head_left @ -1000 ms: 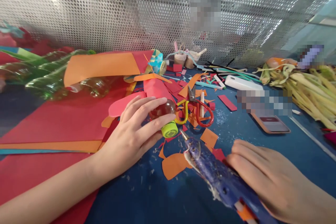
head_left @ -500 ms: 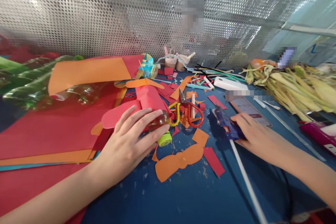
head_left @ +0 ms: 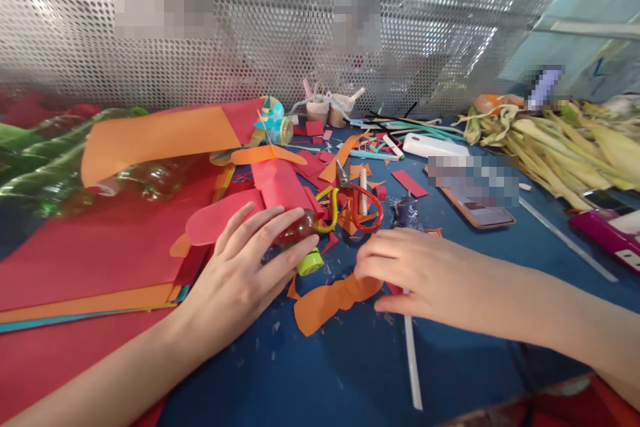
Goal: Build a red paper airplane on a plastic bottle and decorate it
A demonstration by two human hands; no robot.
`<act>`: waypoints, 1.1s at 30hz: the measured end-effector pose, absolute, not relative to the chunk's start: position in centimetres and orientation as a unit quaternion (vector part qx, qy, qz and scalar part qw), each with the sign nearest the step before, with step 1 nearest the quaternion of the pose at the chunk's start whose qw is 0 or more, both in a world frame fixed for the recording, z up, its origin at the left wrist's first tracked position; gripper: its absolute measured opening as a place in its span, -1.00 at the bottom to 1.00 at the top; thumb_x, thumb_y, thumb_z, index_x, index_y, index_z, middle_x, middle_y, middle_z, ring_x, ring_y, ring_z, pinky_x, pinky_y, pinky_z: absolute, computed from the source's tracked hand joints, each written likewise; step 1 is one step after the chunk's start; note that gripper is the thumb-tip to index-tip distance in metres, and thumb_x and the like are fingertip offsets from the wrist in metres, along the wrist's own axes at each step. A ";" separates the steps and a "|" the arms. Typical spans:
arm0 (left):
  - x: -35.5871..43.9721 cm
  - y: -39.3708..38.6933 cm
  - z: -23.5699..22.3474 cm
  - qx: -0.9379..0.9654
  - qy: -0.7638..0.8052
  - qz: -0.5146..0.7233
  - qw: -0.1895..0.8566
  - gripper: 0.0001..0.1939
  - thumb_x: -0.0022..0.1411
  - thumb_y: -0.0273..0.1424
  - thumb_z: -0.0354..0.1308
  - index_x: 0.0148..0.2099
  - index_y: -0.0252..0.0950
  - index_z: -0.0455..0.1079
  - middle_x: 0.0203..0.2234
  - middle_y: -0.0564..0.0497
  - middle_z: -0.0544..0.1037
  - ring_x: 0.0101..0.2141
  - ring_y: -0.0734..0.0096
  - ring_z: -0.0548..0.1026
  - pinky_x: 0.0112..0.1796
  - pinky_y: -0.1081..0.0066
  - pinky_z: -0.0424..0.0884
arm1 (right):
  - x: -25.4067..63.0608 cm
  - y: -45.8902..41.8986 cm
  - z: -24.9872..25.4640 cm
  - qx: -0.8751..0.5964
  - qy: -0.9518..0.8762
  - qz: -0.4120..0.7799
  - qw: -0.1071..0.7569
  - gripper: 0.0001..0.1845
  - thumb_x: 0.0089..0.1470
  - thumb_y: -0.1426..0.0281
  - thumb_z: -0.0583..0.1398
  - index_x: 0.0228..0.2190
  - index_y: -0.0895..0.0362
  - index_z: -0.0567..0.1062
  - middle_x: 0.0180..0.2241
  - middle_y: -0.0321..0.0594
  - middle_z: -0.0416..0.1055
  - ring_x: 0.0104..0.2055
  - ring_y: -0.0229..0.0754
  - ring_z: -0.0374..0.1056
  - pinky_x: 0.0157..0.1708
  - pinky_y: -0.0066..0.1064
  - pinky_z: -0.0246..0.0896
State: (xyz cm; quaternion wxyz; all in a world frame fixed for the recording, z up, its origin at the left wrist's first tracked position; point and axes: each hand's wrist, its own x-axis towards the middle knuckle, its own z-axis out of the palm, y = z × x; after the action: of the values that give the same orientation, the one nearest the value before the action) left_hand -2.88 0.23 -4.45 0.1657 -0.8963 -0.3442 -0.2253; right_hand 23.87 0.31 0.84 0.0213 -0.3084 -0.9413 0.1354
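Note:
A small plastic bottle (head_left: 303, 227) with a green cap (head_left: 310, 261) lies on its side, wrapped in red paper (head_left: 280, 188) with red and orange paper wings. My left hand (head_left: 255, 267) is laid over the bottle, fingers curved across it. Over the right end of an orange paper cut-out (head_left: 320, 307) hovers my right hand (head_left: 415, 267), thumb apart from its bent fingers; contact with the paper is unclear. Beneath and behind that hand lies a blue glue gun (head_left: 407, 212), its body mostly hidden, a white glue stick (head_left: 412, 363) trailing toward me.
Scissors (head_left: 350, 197) with red and yellow handles lie among paper scraps beyond the bottle. A phone (head_left: 473, 197) and corn husks (head_left: 540, 147) are at right. Red paper sheets (head_left: 100, 247) and green plastic bottles (head_left: 50, 160) occupy the left. A perforated metal panel (head_left: 280, 27) stands behind.
My right hand has moved left, from holding the glue gun to above the orange cut-out. The glue gun now lies further left, nozzle pointing away. My left hand stays on the bottle.

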 end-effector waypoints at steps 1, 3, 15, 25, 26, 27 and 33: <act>-2.9 0.2 -4.4 -0.895 -0.347 -0.226 0.166 -0.56 0.26 -0.55 0.06 0.15 -0.12 0.26 0.13 -0.16 0.33 0.13 0.06 0.27 0.11 -0.14 0.17 | 23.5 0.6 0.6 -0.305 -0.943 0.135 0.011 -0.83 0.03 0.44 0.32 -0.29 0.13 0.47 -0.23 -0.25 0.45 -0.20 -0.15 0.40 -0.22 -0.31 0.29; -3.0 0.1 -4.3 -0.892 -0.351 -0.230 0.167 -0.57 0.27 -0.54 0.05 0.14 -0.11 0.27 0.12 -0.15 0.33 0.11 0.06 0.29 0.11 -0.14 0.18 | 23.3 1.2 0.0 -0.296 -0.944 0.146 -0.004 -0.90 0.06 0.45 0.30 -0.34 0.16 0.47 -0.29 -0.27 0.45 -0.26 -0.18 0.41 -0.28 -0.34 0.29; -2.8 0.2 -4.3 -0.896 -0.347 -0.224 0.160 -0.57 0.24 -0.55 0.09 0.12 -0.11 0.28 0.12 -0.14 0.33 0.12 0.07 0.27 0.12 -0.13 0.15 | 24.0 0.2 -1.7 -0.278 -0.955 0.101 0.034 -0.85 0.10 0.48 0.24 -0.23 0.18 0.48 -0.23 -0.19 0.45 -0.19 -0.14 0.38 -0.21 -0.29 0.36; -3.0 0.3 -4.1 -0.893 -0.348 -0.235 0.161 -0.57 0.23 -0.55 0.10 0.13 -0.17 0.29 0.13 -0.18 0.28 0.10 0.03 0.26 0.12 -0.12 0.15 | 23.8 0.2 -0.9 -0.142 -0.967 -0.071 0.199 -0.64 0.27 0.59 -0.03 -0.37 0.24 0.53 -0.31 -0.17 0.56 -0.28 -0.15 0.43 -0.26 -0.29 0.36; -3.0 0.3 -4.1 -0.893 -0.349 -0.233 0.161 -0.57 0.23 -0.55 0.10 0.13 -0.17 0.28 0.14 -0.17 0.28 0.10 0.04 0.27 0.12 -0.12 0.15 | 23.8 0.1 -0.7 -0.135 -0.964 -0.071 0.220 -0.66 0.28 0.58 -0.03 -0.35 0.24 0.53 -0.29 -0.16 0.57 -0.26 -0.15 0.43 -0.23 -0.28 0.36; -3.0 0.3 -4.1 -0.893 -0.349 -0.232 0.160 -0.57 0.24 -0.54 0.09 0.13 -0.17 0.28 0.14 -0.17 0.28 0.10 0.04 0.27 0.12 -0.12 0.15 | 23.9 0.1 -0.7 -0.131 -0.961 -0.059 0.237 -0.69 0.28 0.57 -0.01 -0.33 0.24 0.52 -0.28 -0.16 0.57 -0.25 -0.15 0.43 -0.20 -0.28 0.35; -2.9 0.4 -4.0 -0.895 -0.346 -0.243 0.145 -0.58 0.23 -0.55 0.10 0.12 -0.19 0.30 0.13 -0.17 0.29 0.09 0.03 0.27 0.13 -0.11 0.13 | 23.0 0.1 -1.6 -0.204 -0.927 0.212 0.235 -0.91 0.23 0.48 0.14 -0.30 0.20 0.46 -0.31 -0.20 0.52 -0.26 -0.28 0.42 -0.20 -0.45 0.33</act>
State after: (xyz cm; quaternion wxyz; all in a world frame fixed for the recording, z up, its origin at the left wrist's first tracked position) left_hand -2.88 0.42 -4.03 0.1453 -0.8945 -0.3459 -0.2431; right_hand 23.03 0.10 -1.57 0.2345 -0.2040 -0.9266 0.2116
